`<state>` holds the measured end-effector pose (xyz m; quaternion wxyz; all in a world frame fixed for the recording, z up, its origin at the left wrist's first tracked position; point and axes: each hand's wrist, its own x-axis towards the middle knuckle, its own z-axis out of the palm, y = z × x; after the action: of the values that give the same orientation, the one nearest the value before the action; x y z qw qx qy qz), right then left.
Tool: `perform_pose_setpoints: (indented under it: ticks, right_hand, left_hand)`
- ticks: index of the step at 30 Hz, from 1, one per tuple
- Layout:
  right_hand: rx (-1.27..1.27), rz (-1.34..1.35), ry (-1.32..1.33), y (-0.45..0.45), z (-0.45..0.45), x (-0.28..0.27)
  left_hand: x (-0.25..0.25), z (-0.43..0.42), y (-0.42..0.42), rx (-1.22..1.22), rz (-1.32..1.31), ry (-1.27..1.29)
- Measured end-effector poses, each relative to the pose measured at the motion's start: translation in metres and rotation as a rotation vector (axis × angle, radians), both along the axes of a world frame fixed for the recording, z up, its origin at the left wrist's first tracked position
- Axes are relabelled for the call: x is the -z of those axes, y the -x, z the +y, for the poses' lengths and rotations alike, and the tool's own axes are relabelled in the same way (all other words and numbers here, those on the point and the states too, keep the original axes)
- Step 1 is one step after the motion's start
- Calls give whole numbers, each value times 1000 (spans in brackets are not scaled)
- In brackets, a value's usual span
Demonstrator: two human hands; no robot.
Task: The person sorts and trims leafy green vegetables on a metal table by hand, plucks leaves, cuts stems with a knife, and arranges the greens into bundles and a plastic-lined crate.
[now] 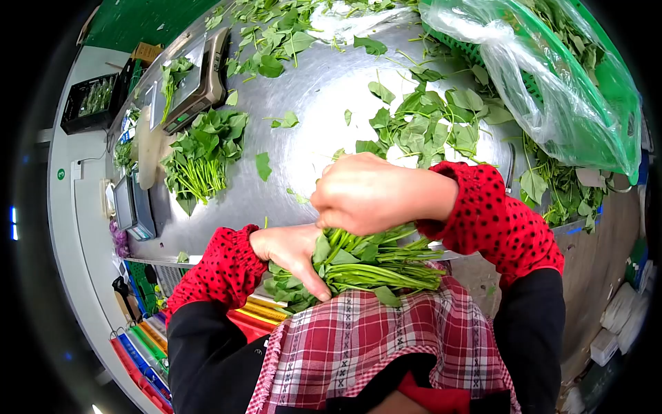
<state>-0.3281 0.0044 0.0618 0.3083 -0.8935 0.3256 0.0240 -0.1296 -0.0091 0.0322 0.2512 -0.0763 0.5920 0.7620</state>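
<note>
A bunch of leafy green stems (376, 269) lies sideways at the table's front edge, against a red checked apron (331, 338). Its leaves point left and the cut stems right. My left hand (293, 252) is closed round the leafy end, thumb on the near side. Just above the bunch, my right hand (376, 193) is curled shut with the fingertips tucked under; whatever it pinches is hidden. Loose leafy sprigs (431, 124) are heaped beyond my right hand. To the left, a gathered bunch of the same greens (207, 152) rests on the metal table (276, 186).
A weighing scale (200, 83) with greens on its pan stands at the back left. At the right is a green plastic basket (614, 117) lined with clear film (510, 76). More greens (276, 34) spread along the far side. Coloured folders (148, 359) hang below the table.
</note>
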Motion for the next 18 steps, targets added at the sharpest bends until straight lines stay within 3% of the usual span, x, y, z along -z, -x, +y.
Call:
perform_pose_setpoints:
  ticks: [2,4,5,7,9,11,12,13,15,18]
  right_hand:
    - [400,-588,115,9,8,28]
    - [891,-1006,-153,33,5,25]
    - [1014,-1093,-110,52,-5,35]
    - [1139,-934,91,82,-6,45]
    - [1066,-793,3,84,15,43]
    - [798,-638,-188,72,33,33]
    - [612,-646,-37,59,41,48]
    - [598,-686,-63,43,47,52]
    - [613,-632,-419,30,48,52]
    - [827,-676,-319,37,53,66]
  left_hand:
    - [9,-3,-10,11,38,27]
    - [8,0,-19,-68,-28,9]
    - [11,4,-22,-76,-27,-1]
    - [15,7,-24,-138,53,50]
    - [15,7,-25,-135,70,76]
    - [15,7,-24,-155,92,103]
    - [13,7,-21,-166,76,77]
    - [8,7,-16,-156,75,72]
    - [1,9,-12,-188,-11,70]
    - [5,12,-18,-192,15,121]
